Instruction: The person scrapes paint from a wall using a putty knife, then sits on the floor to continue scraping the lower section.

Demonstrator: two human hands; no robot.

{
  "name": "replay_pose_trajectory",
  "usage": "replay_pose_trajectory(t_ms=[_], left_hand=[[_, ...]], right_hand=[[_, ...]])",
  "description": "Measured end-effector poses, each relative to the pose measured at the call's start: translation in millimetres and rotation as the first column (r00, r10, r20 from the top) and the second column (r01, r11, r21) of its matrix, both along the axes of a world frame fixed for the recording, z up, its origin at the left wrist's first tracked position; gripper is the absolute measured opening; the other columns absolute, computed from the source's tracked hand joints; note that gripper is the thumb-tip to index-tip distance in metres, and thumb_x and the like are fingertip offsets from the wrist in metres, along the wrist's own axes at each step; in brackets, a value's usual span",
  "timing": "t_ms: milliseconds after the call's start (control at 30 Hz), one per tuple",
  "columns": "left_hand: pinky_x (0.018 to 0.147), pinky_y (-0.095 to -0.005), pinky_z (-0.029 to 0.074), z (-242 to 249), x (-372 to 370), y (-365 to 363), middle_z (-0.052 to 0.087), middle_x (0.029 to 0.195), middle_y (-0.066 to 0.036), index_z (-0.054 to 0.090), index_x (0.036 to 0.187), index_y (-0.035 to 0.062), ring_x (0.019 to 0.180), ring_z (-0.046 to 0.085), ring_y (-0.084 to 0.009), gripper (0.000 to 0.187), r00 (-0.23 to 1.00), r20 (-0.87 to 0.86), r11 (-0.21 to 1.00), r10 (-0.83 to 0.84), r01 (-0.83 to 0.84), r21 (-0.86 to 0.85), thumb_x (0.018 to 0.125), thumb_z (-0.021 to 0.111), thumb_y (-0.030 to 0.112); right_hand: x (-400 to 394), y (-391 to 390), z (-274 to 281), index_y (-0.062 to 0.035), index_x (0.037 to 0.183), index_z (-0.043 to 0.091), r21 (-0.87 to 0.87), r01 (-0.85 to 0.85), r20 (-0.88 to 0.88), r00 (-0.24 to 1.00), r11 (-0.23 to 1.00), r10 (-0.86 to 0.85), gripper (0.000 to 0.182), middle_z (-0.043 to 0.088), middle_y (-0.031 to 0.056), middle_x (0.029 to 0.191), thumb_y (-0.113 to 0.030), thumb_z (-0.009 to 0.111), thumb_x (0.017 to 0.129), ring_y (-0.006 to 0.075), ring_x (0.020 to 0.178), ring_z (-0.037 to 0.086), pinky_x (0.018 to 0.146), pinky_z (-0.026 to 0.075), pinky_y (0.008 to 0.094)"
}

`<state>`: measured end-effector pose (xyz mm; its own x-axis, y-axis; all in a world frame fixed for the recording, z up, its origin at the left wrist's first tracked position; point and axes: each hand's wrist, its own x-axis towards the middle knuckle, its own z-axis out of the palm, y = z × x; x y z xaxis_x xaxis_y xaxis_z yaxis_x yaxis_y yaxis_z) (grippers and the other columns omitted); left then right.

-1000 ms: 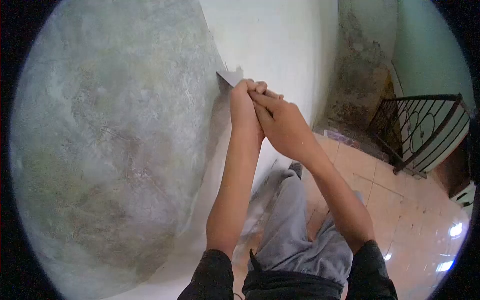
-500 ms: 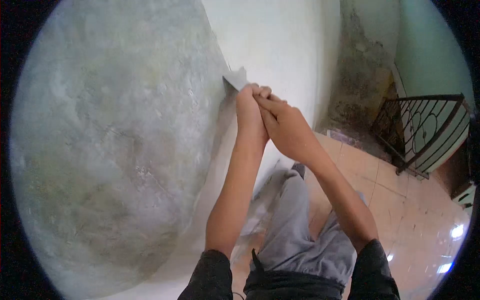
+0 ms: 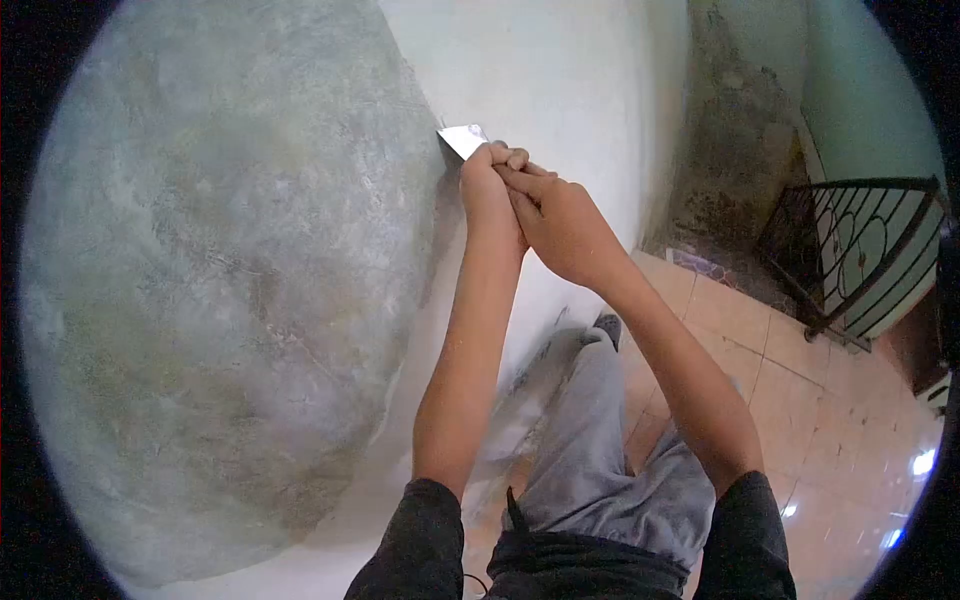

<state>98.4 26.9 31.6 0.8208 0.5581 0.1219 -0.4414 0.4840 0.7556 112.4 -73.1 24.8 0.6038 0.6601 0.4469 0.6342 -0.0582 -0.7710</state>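
A scraper with a flat metal blade touches the wall where the grey bare patch meets the white surface. My left hand is wrapped round its handle, which is mostly hidden by the fingers. My right hand presses against the left hand, its fingers closed over the same handle end. Both arms reach forward together, close to the wall.
Black metal railing stands at the right, by a stained wall section. Tan floor tiles lie below. My legs in grey trousers are near the wall's foot.
Both hands and the scraper have moved slightly up and left along the edge of the grey patch. The blade now looks brighter, and the view has shifted a little.
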Motion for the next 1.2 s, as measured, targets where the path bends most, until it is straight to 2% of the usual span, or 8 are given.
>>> replay_pose_trajectory(t_ms=[67,133,233,333,433,567,933,1200], left_hand=[[0.060,-0.0367,0.044,7,1,-6,0.043,0.061,-0.002,0.034,0.069,0.0113,0.058,0.045,-0.0185,0.009,1.000,0.005,1.000,0.005,-0.005,-0.027,0.072,0.042,0.010],[0.060,-0.0366,0.044,8,8,8,0.043,0.060,-0.002,0.034,0.069,0.0112,0.058,0.045,-0.0185,0.009,1.000,0.029,1.000,-0.008,0.008,-0.002,0.072,0.042,0.010],[0.061,-0.0368,0.044,0,4,0,0.043,0.060,-0.002,0.035,0.068,0.0112,0.057,0.045,-0.0188,0.008,1.000,-0.001,1.000,-0.010,0.010,0.009,0.072,0.042,0.009],[0.061,-0.0371,0.044,4,5,1,0.043,0.060,-0.003,0.034,0.069,0.0111,0.057,0.045,-0.0192,0.009,0.999,0.022,0.999,0.024,-0.024,0.021,0.071,0.042,0.009],[0.062,-0.0371,0.045,-7,2,-4,0.043,0.061,-0.003,0.034,0.068,0.0113,0.057,0.044,-0.0193,0.009,0.999,0.013,0.998,0.043,-0.044,0.035,0.072,0.042,0.010],[0.063,-0.0375,0.046,7,1,-5,0.043,0.061,-0.003,0.035,0.068,0.0110,0.057,0.044,-0.0192,0.009,0.995,-0.002,0.995,0.097,-0.097,0.011,0.073,0.042,0.011],[0.064,-0.0385,0.046,2,-6,-6,0.042,0.060,-0.002,0.033,0.068,0.0118,0.054,0.045,-0.0190,0.011,0.999,-0.023,0.997,-0.045,0.047,0.063,0.072,0.043,0.009],[0.063,-0.0365,0.045,15,-1,-2,0.041,0.059,0.000,0.032,0.069,0.0127,0.054,0.044,-0.0170,0.013,0.998,-0.049,0.996,-0.036,0.040,0.083,0.073,0.044,0.011]], right_hand=[[5,2,0,-0.0063,0.119,0.057,0.006,0.026,-0.045,0.999,1.000,-0.025,0.032,0.060,0.0214,0.108,-0.015,0.044,0.092,0.0365,0.089,0.061,0.080,0.047,0.0380],[13,12,-6,-0.0088,0.114,0.060,0.189,-0.003,0.090,0.996,0.982,-0.015,0.030,0.062,0.0228,0.092,-0.020,0.044,0.092,0.0396,0.079,0.060,0.073,0.049,0.0443],[12,5,-11,-0.0085,0.114,0.060,0.105,-0.004,0.040,0.999,0.994,0.000,0.030,0.063,0.0224,0.092,-0.020,0.044,0.092,0.0394,0.079,0.060,0.073,0.049,0.0440],[14,9,-11,-0.0081,0.114,0.060,0.166,-0.021,0.135,0.991,0.986,-0.002,0.030,0.063,0.0223,0.091,-0.021,0.044,0.092,0.0394,0.078,0.060,0.072,0.049,0.0444],[10,-3,-14,-0.0080,0.114,0.060,0.142,-0.056,0.020,0.998,0.988,0.054,0.031,0.063,0.0223,0.091,-0.021,0.043,0.092,0.0397,0.078,0.060,0.074,0.049,0.0447],[14,3,-10,-0.0083,0.115,0.059,0.179,-0.064,0.099,0.994,0.982,0.047,0.031,0.063,0.0223,0.091,-0.022,0.043,0.092,0.0394,0.076,0.060,0.072,0.049,0.0443],[1,2,-19,-0.0099,0.117,0.059,0.195,0.025,0.089,0.995,0.980,-0.043,0.031,0.063,0.0225,0.086,-0.021,0.043,0.093,0.0384,0.071,0.061,0.068,0.050,0.0440],[5,14,-10,-0.0113,0.119,0.058,0.193,0.047,0.020,0.998,0.980,-0.051,0.031,0.063,0.0222,0.083,-0.021,0.043,0.093,0.0391,0.070,0.061,0.067,0.050,0.0444]])
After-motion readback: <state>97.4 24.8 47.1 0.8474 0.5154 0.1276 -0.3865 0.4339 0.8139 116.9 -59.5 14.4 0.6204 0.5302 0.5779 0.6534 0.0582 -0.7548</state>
